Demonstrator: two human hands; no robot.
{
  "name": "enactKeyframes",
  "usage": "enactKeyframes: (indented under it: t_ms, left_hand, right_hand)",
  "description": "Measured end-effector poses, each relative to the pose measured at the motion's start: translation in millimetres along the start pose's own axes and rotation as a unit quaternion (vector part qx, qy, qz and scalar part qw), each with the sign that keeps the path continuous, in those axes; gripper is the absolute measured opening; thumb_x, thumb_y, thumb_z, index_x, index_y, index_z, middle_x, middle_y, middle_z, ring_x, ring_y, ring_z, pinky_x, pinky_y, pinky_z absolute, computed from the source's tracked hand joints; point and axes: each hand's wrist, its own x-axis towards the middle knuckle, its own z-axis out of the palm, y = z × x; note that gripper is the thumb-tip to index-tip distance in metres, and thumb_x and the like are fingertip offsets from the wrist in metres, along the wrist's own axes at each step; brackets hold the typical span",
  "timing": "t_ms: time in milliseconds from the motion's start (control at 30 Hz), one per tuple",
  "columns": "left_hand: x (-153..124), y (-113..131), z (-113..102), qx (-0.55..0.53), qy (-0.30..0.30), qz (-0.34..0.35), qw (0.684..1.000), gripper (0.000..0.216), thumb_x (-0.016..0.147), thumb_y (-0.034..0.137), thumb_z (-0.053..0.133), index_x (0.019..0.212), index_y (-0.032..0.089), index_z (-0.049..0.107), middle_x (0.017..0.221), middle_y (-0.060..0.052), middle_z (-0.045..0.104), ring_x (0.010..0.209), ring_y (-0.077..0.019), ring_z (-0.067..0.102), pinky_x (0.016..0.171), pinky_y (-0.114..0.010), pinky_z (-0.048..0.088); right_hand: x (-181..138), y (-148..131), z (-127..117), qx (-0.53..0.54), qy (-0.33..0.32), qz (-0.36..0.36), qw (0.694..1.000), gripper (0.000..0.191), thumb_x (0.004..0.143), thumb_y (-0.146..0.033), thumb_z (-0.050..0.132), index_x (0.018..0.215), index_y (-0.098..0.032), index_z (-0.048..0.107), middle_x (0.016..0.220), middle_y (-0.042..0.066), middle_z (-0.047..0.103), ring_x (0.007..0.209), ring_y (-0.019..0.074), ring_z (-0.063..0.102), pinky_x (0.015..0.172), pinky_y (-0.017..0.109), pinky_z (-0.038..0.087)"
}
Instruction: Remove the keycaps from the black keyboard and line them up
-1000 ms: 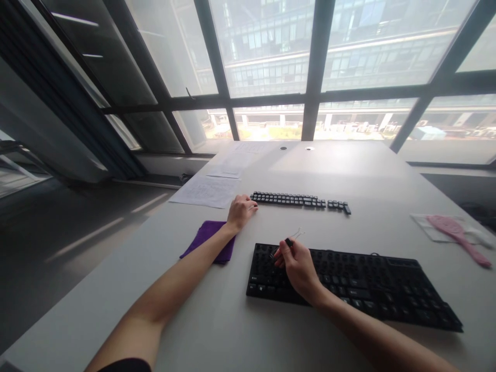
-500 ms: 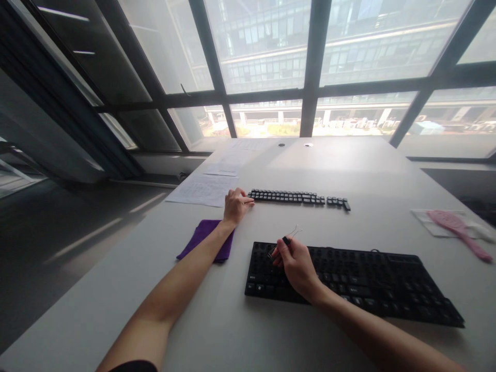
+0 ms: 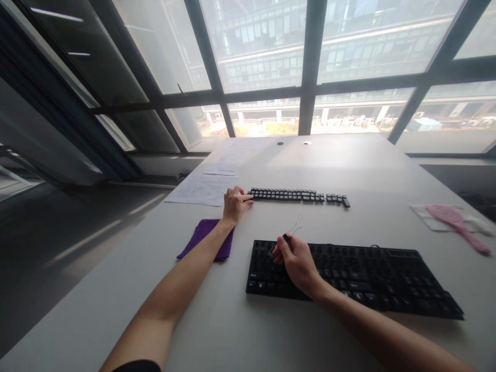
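Observation:
At the left end of the rows of loose black keycaps (image 3: pixel 287 195) is my left hand (image 3: pixel 234 204). Its thumb and fingers are pinched on a small dark keycap at that end, mostly hidden by the fingertips. My right hand (image 3: pixel 296 258) is closed around a keycap puller (image 3: pixel 287 237), whose two thin wire prongs point up and away. This hand is over the left part of a black keyboard (image 3: pixel 372 274). Keys are off the keyboard's upper rows, while its lowest row still has caps.
A folded purple cloth (image 3: pixel 207 237) lies under my left forearm. Printed sheets (image 3: pixel 201 189) are on the table's left side. To the right, a pink hairbrush-shaped object (image 3: pixel 453 222) rests partly on a white packet. Large windows stand beyond the white table (image 3: pixel 333 170).
The view has shifted slightly. Both hands stay almost in place, the left at the keycap row and the right holding the puller over the keyboard.

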Motion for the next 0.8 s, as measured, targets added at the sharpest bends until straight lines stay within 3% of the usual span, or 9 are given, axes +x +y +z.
enactKeyframes:
  t_ms: [800]
  left_hand:
    - [1.9,-0.1,-0.4,0.000,-0.010,-0.014,1.000,0.032,0.076,0.029,0.081,0.107,0.029,0.076,0.104,-0.008,0.058,0.100,-0.0282,0.050,0.086,-0.039,0.041]
  right_hand:
    - [-1.1,-1.9,-0.1,-0.003,0.001,0.004,1.000,0.045,0.097,-0.054,0.047,0.071,-0.019,0.060,0.064,0.005,0.068,0.054,0.0180,0.065,0.055,0.028,0.049]
